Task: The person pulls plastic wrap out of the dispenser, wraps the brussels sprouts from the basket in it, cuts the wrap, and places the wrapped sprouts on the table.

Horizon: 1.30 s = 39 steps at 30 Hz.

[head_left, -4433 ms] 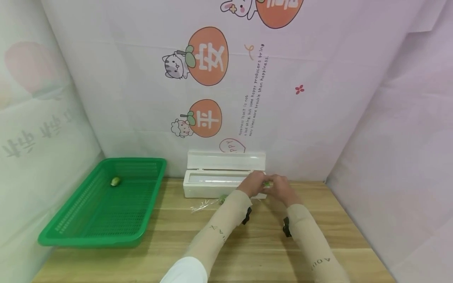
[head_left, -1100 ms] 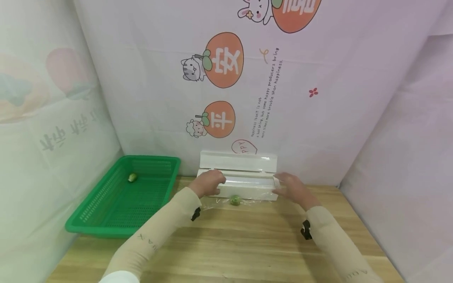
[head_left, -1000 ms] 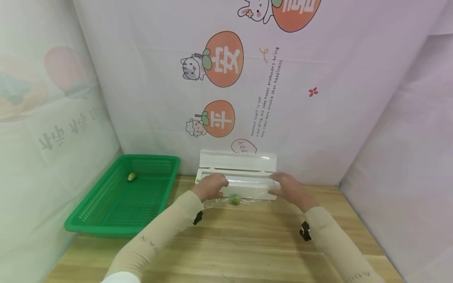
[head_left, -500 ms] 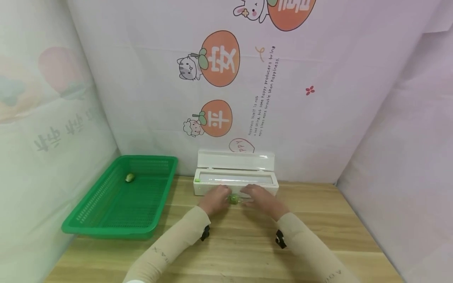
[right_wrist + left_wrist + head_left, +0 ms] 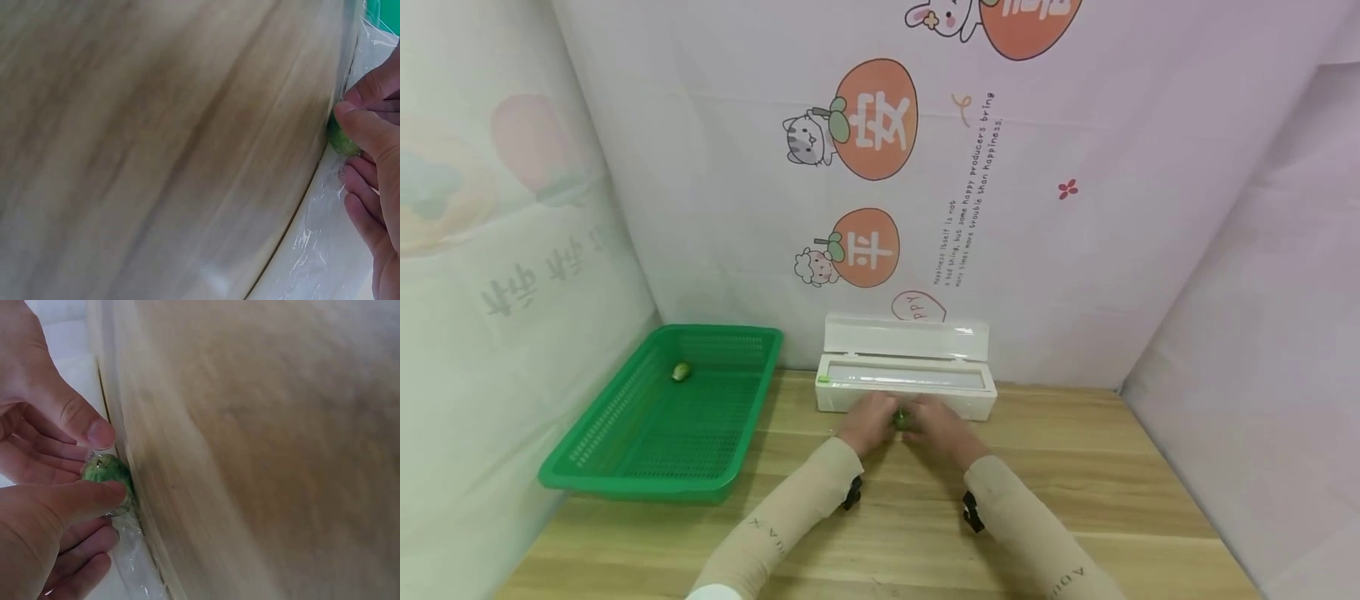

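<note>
Both hands meet in front of a white cling film box (image 5: 977, 406) in the head view. Between them is a small green vegetable, which looks like a Brussels sprout (image 5: 103, 467), with clear film round it. My left hand (image 5: 868, 419) pinches it, thumb across its front and fingers behind. From the other side, my right hand (image 5: 942, 425) holds it through the film, its thumb at the sprout's edge in the right wrist view. Clear cling film (image 5: 312, 231) stretches along the box front beside the fingers.
The box's lid (image 5: 906, 337) stands raised at the back, against the printed cloth wall (image 5: 1015, 275). A green slider (image 5: 823, 378) sits at the box's left end. To the left, a green plastic basket (image 5: 730, 442) holds another sprout (image 5: 681, 372).
The hands came apart to the box's two ends, then moved inward to the sprout, which they now hold. The green slider, at the right end earlier, now shows at the left.
</note>
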{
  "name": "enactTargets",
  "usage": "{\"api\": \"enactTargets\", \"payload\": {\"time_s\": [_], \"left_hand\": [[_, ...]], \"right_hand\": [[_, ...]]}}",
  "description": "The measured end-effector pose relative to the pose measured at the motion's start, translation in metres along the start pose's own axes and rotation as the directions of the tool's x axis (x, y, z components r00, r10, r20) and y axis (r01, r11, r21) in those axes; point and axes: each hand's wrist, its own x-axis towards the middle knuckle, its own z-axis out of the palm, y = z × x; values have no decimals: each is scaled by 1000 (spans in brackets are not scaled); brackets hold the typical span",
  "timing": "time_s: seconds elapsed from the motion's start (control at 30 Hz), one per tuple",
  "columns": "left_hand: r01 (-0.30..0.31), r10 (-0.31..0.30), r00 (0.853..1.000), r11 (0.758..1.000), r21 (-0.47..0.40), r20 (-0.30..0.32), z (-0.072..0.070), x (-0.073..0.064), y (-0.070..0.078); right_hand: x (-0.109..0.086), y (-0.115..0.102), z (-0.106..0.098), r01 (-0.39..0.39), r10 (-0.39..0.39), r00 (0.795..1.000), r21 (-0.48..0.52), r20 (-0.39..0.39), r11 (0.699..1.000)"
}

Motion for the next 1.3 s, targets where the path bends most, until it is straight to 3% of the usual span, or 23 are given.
{"api": "enactTargets", "payload": {"time_s": [0.17,0.33,0.43,0.6,0.7,0.83,0.97,1.13,1.3], "left_hand": [[-13,13,1000,1000,-8,-4,-1,0,0],[-35,39,998,994,-103,43,-7,-3,1],[-60,72,995,986,-157,69,-14,-7,2],[-96,120,988,971,-218,101,-31,-16,6],[-122,150,984,960,-250,93,-43,-20,9],[-159,187,978,954,-255,91,-57,-23,15],[-185,219,966,956,-228,137,-66,-30,24],[-159,214,956,953,-256,203,-56,-43,27],[-133,223,945,931,-340,239,-42,-56,25]], "right_hand": [[0,-3,1,2,-3,999,-8,-54,1000],[-4,0,8,104,-113,983,-68,-145,992],[-8,-1,7,128,-145,978,-122,-149,984],[-14,-16,-12,106,-114,992,-123,-59,987],[-14,-24,-26,132,-136,990,-101,-30,986],[-14,-33,-42,166,-168,986,-78,-11,983],[-17,-41,-50,170,-167,983,-33,76,985],[-27,-47,-40,127,-132,976,41,174,991],[-37,-45,-22,85,-107,971,106,213,991]]}}
